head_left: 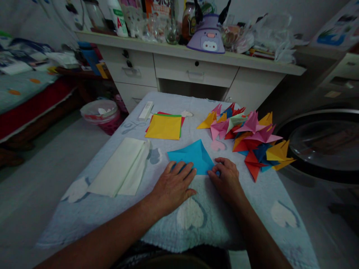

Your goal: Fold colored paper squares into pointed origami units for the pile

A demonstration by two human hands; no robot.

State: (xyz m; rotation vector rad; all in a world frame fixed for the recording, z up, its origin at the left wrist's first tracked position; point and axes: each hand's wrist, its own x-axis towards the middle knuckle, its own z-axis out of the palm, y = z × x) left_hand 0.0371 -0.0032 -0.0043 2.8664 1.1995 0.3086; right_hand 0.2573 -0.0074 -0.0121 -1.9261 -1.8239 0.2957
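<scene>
A blue sheet of origami paper (193, 155), with creases across it, lies on the cloth-covered table in front of me. My left hand (175, 183) rests flat on its lower left part, fingers stretched out. At the paper's lower right corner, my right hand (226, 177) pinches the edge between thumb and forefinger. Beyond the blue sheet is a stack of square papers (164, 127), yellow on top with green and red edges showing. Folded paper cranes (252, 123) in pink, red, yellow and blue are heaped to the right.
A folded white cloth or paper (120, 168) lies on the left of the table (193, 239), near a small white box (146, 110). Behind stands a drawered cabinet (179, 69) crowded with jars and a purple visor (207, 35). A bin (102, 114) is at left, a washing machine (322, 145) at right.
</scene>
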